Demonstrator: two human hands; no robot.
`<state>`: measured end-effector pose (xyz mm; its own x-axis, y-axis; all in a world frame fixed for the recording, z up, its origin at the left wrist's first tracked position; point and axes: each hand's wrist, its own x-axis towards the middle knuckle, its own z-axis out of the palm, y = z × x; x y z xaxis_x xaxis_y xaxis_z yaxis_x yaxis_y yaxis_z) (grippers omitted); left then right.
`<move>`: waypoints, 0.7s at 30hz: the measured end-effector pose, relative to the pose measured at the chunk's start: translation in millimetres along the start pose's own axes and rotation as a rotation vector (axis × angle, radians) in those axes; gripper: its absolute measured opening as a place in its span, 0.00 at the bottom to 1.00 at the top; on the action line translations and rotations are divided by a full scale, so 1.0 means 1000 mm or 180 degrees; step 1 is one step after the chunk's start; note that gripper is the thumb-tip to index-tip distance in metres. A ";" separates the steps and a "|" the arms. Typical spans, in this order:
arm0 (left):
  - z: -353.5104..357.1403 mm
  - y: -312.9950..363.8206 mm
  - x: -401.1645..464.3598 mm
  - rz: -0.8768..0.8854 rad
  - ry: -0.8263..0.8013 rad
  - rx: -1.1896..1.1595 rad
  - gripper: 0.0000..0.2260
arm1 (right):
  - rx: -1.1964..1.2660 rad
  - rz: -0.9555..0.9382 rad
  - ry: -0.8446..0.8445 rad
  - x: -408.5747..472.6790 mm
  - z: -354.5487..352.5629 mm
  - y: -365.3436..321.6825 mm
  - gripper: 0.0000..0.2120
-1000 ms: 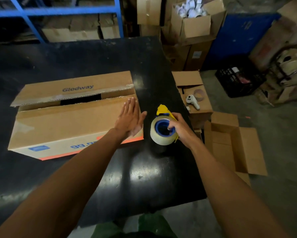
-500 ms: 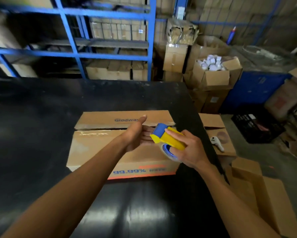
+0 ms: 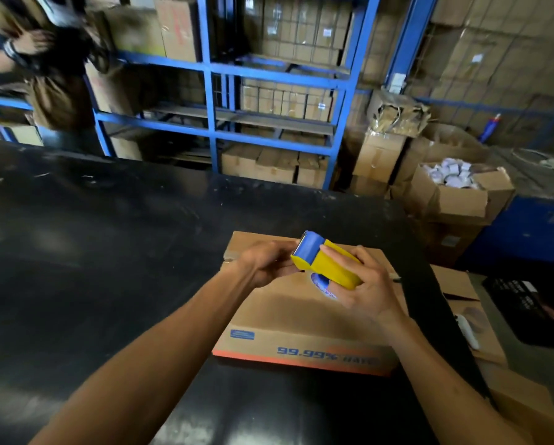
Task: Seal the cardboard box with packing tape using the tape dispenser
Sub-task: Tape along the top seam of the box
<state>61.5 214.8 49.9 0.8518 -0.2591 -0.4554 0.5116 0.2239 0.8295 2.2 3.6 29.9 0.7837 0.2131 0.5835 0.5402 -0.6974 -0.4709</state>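
A brown cardboard box (image 3: 288, 319) with blue "99.99%" print and an orange bottom stripe lies on the black table (image 3: 109, 268). Above its top I hold a yellow and blue tape dispenser (image 3: 325, 263). My right hand (image 3: 370, 290) grips the dispenser's yellow body from the right. My left hand (image 3: 266, 263) is curled at the dispenser's blue front end, fingers touching it. Whether a strip of tape is pinched there is hidden. My hands cover the box's top seam.
Blue metal shelving (image 3: 211, 123) full of cartons stands behind the table. Open cartons (image 3: 455, 200) stand at the right, and a low box (image 3: 471, 319) with a white handheld tool sits beside the table. A person (image 3: 44, 59) is at the upper left.
My right hand lifted the dispenser from the table and brought it over the box. My left hand left the flap and closed on the dispenser's front. The camera tilted upward.
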 end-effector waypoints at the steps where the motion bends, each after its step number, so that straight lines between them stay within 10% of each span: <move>1: -0.006 0.004 0.001 0.0060 0.0071 0.0077 0.06 | -0.0044 -0.0025 -0.0065 0.007 0.003 -0.001 0.28; 21: -0.147 -0.040 0.039 0.1563 0.2102 0.1648 0.05 | -0.0915 0.0002 -0.2016 0.102 0.066 0.040 0.29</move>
<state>90.8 333.7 -48.7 0.9298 0.3675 0.0207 0.1038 -0.3157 0.9432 123.9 42.9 26.9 0.8591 0.5100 0.0435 0.5057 -0.8325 -0.2263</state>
